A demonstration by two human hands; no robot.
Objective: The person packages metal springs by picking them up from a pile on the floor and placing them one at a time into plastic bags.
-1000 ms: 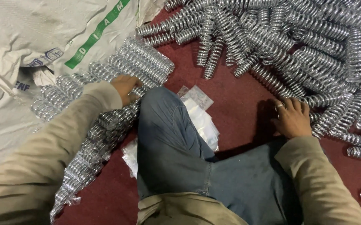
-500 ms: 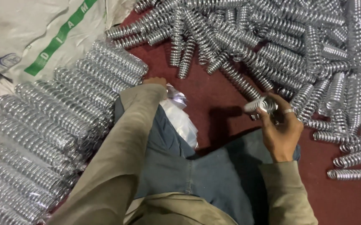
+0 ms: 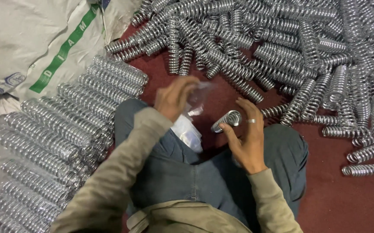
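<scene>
Head view looked straight down at someone sitting on a dark red floor [image 3: 338, 203], legs folded, blue trousers filling the middle. The right hand [image 3: 245, 138] was wrapped around a short metal spring [image 3: 226, 121], fingers curled on it with the open coil end pointing up at the camera; most of the spring's length was hidden behind the fingers, so hard to say how long it was. A ring sat on one finger. The left hand [image 3: 175, 97] was raised just above the knee and pinching a clear plastic bag [image 3: 200, 97], but that part was smeared with motion blur, so the bag's edges and how exactly the fingers gripped it were tough to make out. Spring and bag were close together but not touching as far as I could tell.

Below the hands, a little stack of more clear bags [image 3: 189, 131] lay on the lap, partly covered by the left sleeve.

On the left, a neat row of bagged springs [image 3: 66, 129] ran down to the bottom corner where the frame cut it off. Behind that was a white woven sack [image 3: 31, 43] with a green stripe, also cropped at the edge. Across the top and right was a big loose pile of springs [image 3: 290, 47], running off the frame, so no idea how far it went
</scene>
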